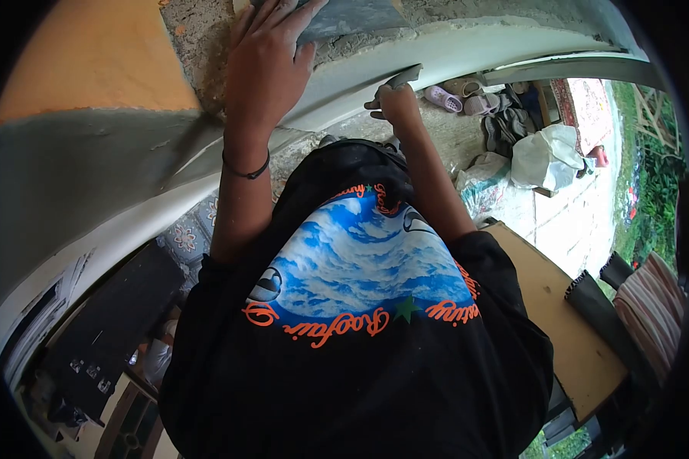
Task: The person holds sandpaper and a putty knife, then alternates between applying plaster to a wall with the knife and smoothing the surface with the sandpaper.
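Observation:
My left hand [272, 73] lies with fingers spread on a rough cement ledge, its fingertips at the edge of a smooth grey slab that looks like a tile [352, 21]. Grey dust or mortar coats the fingers. Lower and to the right, my right hand [397, 103] is closed round a small trowel [408, 76], whose flat grey blade points up towards the ledge's pale side. Most of the trowel's handle is hidden in the fist. Coarse mortar [344, 55] runs along the slab's near edge.
An orange-and-grey wall [99, 76] rises at the left. Several shoes [505, 122] and a white sack [547, 157] lie on the floor at the right. A wooden board [551, 306] stands behind my right side, near striped cloth [651, 302]. Dark furniture [107, 329] is at the lower left.

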Motion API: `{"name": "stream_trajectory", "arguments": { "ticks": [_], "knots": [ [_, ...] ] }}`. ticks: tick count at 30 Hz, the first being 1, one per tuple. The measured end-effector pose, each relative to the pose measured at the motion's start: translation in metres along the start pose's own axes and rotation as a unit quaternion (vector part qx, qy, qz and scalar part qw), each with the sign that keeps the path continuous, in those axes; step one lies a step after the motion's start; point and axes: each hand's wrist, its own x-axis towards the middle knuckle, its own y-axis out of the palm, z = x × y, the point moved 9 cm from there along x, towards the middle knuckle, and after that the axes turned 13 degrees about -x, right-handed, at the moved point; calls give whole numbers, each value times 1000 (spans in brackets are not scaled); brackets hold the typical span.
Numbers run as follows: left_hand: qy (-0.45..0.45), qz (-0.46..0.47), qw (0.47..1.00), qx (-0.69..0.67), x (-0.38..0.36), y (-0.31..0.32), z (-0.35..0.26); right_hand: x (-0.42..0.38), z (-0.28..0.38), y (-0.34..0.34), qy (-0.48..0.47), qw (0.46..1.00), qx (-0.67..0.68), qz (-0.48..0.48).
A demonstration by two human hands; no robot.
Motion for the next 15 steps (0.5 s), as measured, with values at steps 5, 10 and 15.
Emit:
{"name": "stream_trajectory", "arguments": {
  "ticks": [5,10,15],
  "knots": [
    [73,-15,997,3,-1,6,7,-13,27,0,-112,973,-183,-89],
    [55,-11,998,38,-1,10,13,-12,15,3,-65,997,-42,-25],
    [52,-10,998,29,0,9,13,-7,15,1,-135,944,-260,-152]
  ]
}}
